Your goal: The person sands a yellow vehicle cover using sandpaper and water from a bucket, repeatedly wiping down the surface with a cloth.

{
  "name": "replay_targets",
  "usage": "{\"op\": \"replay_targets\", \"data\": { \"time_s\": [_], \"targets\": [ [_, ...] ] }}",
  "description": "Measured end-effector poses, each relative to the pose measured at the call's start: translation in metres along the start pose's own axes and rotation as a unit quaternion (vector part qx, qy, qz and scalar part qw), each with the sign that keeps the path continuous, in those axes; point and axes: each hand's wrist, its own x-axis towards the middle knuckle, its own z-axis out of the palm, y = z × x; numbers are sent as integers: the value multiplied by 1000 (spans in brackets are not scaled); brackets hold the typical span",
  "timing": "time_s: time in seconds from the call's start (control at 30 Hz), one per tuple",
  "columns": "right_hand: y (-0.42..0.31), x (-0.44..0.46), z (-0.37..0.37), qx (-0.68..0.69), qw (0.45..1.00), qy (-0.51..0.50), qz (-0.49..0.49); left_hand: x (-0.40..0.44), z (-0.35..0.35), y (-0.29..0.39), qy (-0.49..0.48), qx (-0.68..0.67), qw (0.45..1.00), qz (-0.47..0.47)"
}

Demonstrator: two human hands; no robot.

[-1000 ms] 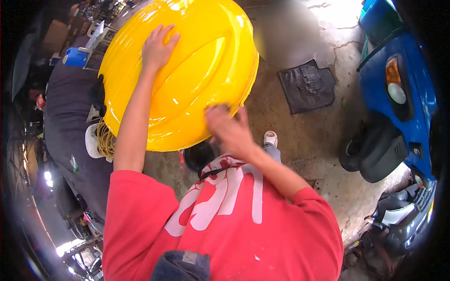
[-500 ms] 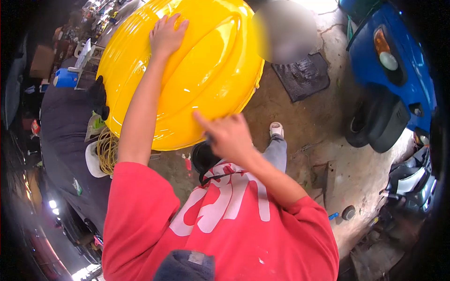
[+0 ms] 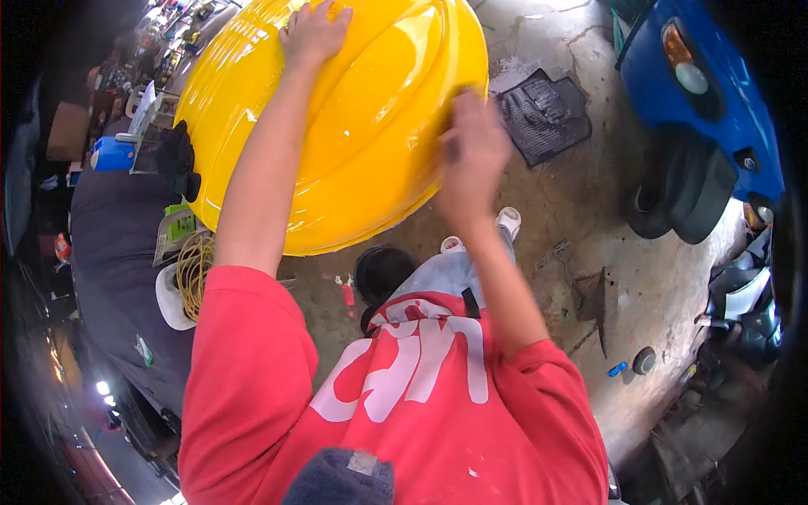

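A large glossy yellow panel (image 3: 370, 126) with curved ridges fills the upper middle of the head view. My left hand (image 3: 316, 34) lies on its far upper part, fingers spread and empty. At the panel's right edge, my right hand (image 3: 475, 156) is blurred by motion. Its fingers are bent round something small and dark, too smeared to make out.
A dark mat (image 3: 545, 116) lies on the floor beyond the panel. The blue car body (image 3: 707, 76) is at the upper right. On the left are a dark covered surface (image 3: 118, 244), a coiled yellow cord (image 3: 195, 273) and a blue box (image 3: 113, 154). A black bucket (image 3: 383, 271) stands below the panel.
My right hand has moved up and to the right along the panel's edge. My left hand remains on the panel, appearing slightly higher and farther right. The camera view has shifted.
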Motion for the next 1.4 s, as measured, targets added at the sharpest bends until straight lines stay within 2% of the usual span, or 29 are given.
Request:
{"op": "replay_targets", "data": {
  "time_s": [0.03, 0.1, 0.13, 0.2, 0.23, 0.3, 0.33, 0.37, 0.4, 0.43, 0.5, 0.57, 0.63, 0.67, 0.7, 0.77, 0.83, 0.9, 0.93, 0.97, 1.0, 1.07, 1.1, 1.13, 1.17, 1.2, 1.3, 1.37, 1.4],
  "targets": [
    [-32, -33, 7, 4, 999, -51, 2, -1, -3, 2, -2, 1, 1000, 5],
    [-68, -107, 19, 13, 972, -216, -95, -4, -10, 3, -16, 18, 1000, -2],
    [-66, -112, 23, 16, 972, -215, -94, 5, 6, -9, -17, 20, 1000, -1],
    [-59, -120, 26, -24, 948, -171, -266, 19, 38, -37, 13, 31, 995, 93],
    [-48, -105, 20, -3, 957, -219, -189, 17, 25, -30, 15, 34, 995, 91],
    [-26, -38, 5, -23, 988, -152, -32, 5, -11, -5, -69, -13, 997, 12],
    [2, -11, 10, 14, 994, -103, 29, 7, 2, -13, -71, -12, 997, 8],
    [23, 11, 13, 39, 983, -114, 139, 16, 24, -23, -19, 16, 998, 55],
    [15, 3, 17, 42, 991, -88, 96, 20, 36, -30, 33, 45, 993, 103],
    [2, -8, 21, 44, 996, -57, 53, 15, 23, -23, 34, 45, 993, 104],
    [-70, -58, 11, 1, 987, -163, 6, 0, -12, 4, -2, -9, 1000, -9],
    [-106, -115, 23, 12, 964, -229, -134, -1, -6, 0, 7, -19, 1000, -9],
    [-96, -105, 16, -14, 964, -227, -138, -3, -14, 2, 22, -27, 999, -5],
    [-85, -92, 11, -41, 963, -223, -145, -3, -26, 7, -11, -38, 999, -14],
    [-63, -66, -1, -49, 970, -228, -71, -4, -33, 10, -43, -49, 998, -25],
    [-16, -16, -4, -64, 986, -146, 42, -2, -20, 7, -16, -60, 998, -24],
    [-23, -16, 2, -57, 990, -122, 27, -8, -24, 7, 8, -68, 997, -19],
    [-81, -59, 6, -12, 981, -193, -21, -6, -45, 18, -60, -86, 993, -54],
    [-105, -97, 16, 2, 968, -232, -91, -7, -36, 17, -62, -91, 993, -53],
    [-116, -123, 25, 17, 950, -268, -157, -6, -22, 9, -29, -63, 997, -29],
    [-108, -120, 21, 11, 953, -263, -152, -2, -15, 6, 6, -36, 999, 1],
    [-76, -103, 12, -12, 969, -222, -110, 2, -23, 9, -29, -32, 999, 0],
    [-56, -71, 7, -5, 985, -169, -12, 5, -27, 9, -69, -23, 997, -10],
    [-24, -39, 10, -10, 994, -108, 28, 7, -24, 8, -68, -25, 997, -4],
    [11, -6, 19, 34, 993, -86, 72, 6, -18, 4, -63, -34, 997, -11],
    [53, 24, 33, 165, 981, -71, 76, 4, -11, -2, -57, -43, 997, -21],
    [21, -15, 40, 81, 994, -34, 59, 13, 5, -14, -38, -60, 997, -30],
    [-51, -77, 12, 56, 984, -159, 50, 15, 5, -16, -35, -59, 997, -23],
    [-66, -109, 10, 81, 980, -181, 4, 13, 6, -18, -36, -56, 997, -25]
  ]
}}
